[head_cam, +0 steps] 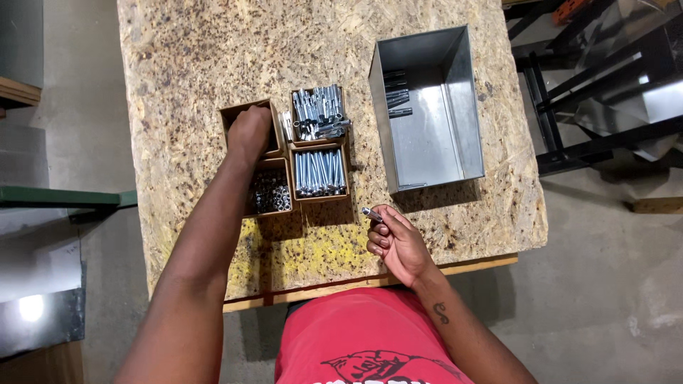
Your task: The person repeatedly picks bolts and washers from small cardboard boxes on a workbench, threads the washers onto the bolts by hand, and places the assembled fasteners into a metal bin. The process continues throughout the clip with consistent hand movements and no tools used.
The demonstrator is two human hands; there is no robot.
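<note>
My left hand [249, 133] reaches down into the far-left brown cardboard box [235, 112]; its fingers are hidden inside, so what they touch cannot be seen. My right hand [395, 242] hovers near the table's front edge and pinches a small silver bolt [371, 212] between its fingertips. Beside the left hand sit three more cardboard boxes: one of washers or nuts [270, 192], one of long silver bolts [320, 173], and one of assembled anchor bolts [318, 112].
A grey sheet-metal bin [466, 107] stands at the right of the chipboard table [185, 64], holding a few bolts [397, 96] at its far end. Black metal frames [569, 107] stand on the floor to the right. Metal sheets lie at the left.
</note>
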